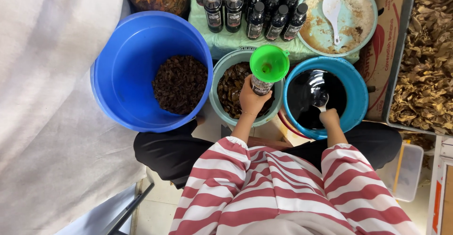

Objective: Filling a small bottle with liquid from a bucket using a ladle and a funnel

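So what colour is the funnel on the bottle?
Bright green. The funnel shows best in the head view, on the bottle.

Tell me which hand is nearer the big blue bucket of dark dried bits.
Left. The left hand grips a small bottle just right of the blue bucket; the right hand holds a ladle farther right.

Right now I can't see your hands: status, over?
Left hand grips bottle, green funnel on top. Right hand holds ladle in dark liquid. Nothing blocking.

bright even daylight, soft shadows, glare on dark liquid [315,93], sharp focus
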